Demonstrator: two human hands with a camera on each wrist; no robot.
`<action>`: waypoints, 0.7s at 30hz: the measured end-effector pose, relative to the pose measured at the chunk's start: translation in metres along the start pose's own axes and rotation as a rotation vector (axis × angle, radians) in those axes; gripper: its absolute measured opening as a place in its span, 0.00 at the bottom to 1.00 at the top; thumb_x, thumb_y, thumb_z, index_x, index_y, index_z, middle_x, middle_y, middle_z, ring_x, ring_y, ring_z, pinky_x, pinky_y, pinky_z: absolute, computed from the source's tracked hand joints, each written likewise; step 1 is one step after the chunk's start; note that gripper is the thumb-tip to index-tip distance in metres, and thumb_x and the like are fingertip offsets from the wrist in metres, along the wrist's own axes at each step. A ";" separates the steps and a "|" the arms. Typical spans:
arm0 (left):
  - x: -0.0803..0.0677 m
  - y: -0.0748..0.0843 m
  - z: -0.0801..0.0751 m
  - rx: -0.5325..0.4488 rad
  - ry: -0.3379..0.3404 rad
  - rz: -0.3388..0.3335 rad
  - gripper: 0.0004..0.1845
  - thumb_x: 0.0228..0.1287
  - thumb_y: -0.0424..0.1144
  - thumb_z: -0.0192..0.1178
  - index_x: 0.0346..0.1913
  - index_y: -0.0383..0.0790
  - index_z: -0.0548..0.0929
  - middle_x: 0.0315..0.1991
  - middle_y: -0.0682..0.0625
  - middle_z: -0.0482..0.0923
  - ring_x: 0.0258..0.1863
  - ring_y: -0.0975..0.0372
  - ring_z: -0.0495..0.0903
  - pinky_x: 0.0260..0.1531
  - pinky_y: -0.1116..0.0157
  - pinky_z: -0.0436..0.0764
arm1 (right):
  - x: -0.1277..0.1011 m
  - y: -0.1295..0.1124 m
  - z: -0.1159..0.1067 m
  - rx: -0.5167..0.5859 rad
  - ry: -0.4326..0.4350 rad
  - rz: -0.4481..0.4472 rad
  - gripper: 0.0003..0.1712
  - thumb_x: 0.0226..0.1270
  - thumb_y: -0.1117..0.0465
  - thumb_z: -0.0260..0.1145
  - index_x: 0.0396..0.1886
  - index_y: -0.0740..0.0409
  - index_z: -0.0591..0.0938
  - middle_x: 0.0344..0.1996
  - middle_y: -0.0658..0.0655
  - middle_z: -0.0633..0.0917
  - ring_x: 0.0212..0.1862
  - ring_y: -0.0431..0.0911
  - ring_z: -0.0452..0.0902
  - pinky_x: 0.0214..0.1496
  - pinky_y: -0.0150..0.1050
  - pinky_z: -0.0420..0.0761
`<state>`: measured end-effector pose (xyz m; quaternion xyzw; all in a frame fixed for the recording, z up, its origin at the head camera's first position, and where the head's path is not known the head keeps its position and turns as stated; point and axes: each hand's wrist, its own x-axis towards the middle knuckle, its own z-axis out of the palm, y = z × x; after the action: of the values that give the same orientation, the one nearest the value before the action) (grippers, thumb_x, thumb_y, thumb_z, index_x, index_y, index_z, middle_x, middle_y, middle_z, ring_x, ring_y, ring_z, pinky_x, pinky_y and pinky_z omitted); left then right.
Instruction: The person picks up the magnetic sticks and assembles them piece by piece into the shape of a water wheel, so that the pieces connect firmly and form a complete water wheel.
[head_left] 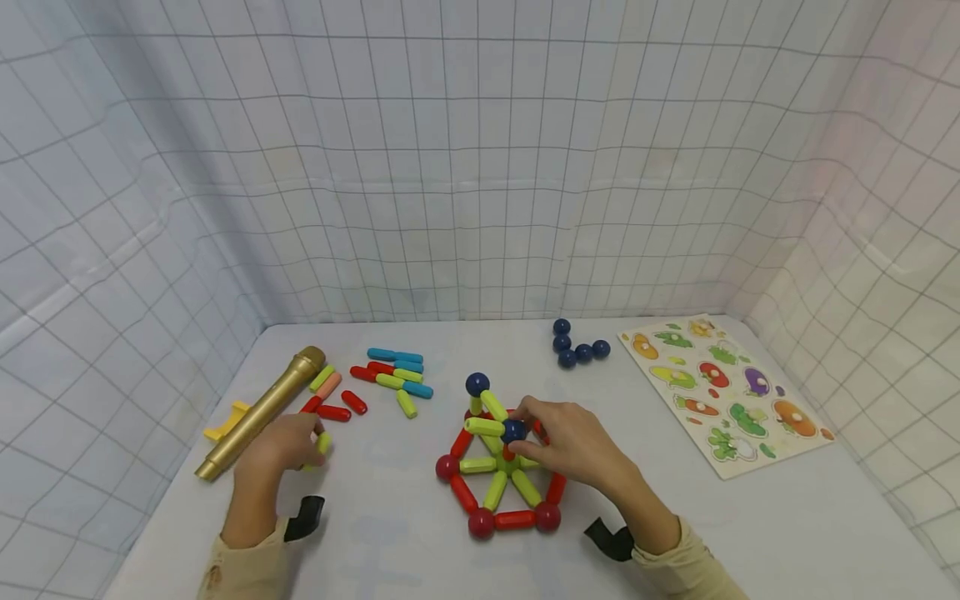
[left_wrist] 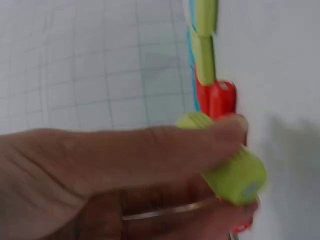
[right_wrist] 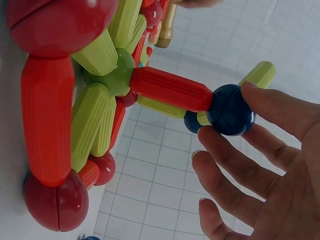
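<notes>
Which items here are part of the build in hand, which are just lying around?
In use: wheel structure; blue ball held by right hand; green rod gripped by left hand; loose rods; spare blue balls.
Lying about: gold microphone; vegetable puzzle board.

The person is wearing a long-sleeved beige top w/ cuffs ending at both wrists; the left sleeve (head_left: 243, 571) is showing a small dark spot near its cuff; a black strap is sticking out at the left wrist (head_left: 303, 515) & another at the right wrist (head_left: 611, 539); the left hand (left_wrist: 115, 180) is bearing a thin silver ring; the right hand (right_wrist: 270, 165) is showing short, plain nails.
</notes>
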<state>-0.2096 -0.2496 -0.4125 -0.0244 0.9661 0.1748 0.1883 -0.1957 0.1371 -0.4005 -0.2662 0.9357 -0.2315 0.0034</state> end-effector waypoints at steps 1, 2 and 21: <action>-0.001 0.009 0.000 -0.016 0.021 0.066 0.20 0.54 0.35 0.69 0.48 0.30 0.79 0.34 0.45 0.78 0.31 0.58 0.76 0.31 0.62 0.78 | 0.000 0.000 0.000 0.001 -0.002 0.003 0.20 0.59 0.49 0.71 0.50 0.47 0.80 0.36 0.45 0.87 0.33 0.42 0.78 0.34 0.31 0.75; -0.002 0.018 0.001 -0.033 0.049 0.130 0.20 0.54 0.36 0.70 0.49 0.31 0.80 0.35 0.46 0.80 0.32 0.58 0.76 0.33 0.62 0.80 | 0.000 0.000 0.000 -0.001 -0.003 0.005 0.20 0.59 0.49 0.71 0.50 0.47 0.80 0.36 0.45 0.87 0.33 0.42 0.78 0.34 0.31 0.74; -0.008 0.113 0.057 -0.200 0.097 0.490 0.14 0.52 0.37 0.73 0.39 0.46 0.79 0.31 0.56 0.83 0.32 0.66 0.79 0.32 0.70 0.80 | 0.000 -0.001 0.000 0.003 -0.005 0.009 0.20 0.60 0.49 0.71 0.50 0.46 0.79 0.37 0.46 0.88 0.34 0.42 0.80 0.35 0.31 0.76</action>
<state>-0.1949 -0.1239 -0.4216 0.1834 0.9290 0.3083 0.0907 -0.1954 0.1366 -0.4004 -0.2626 0.9365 -0.2322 0.0070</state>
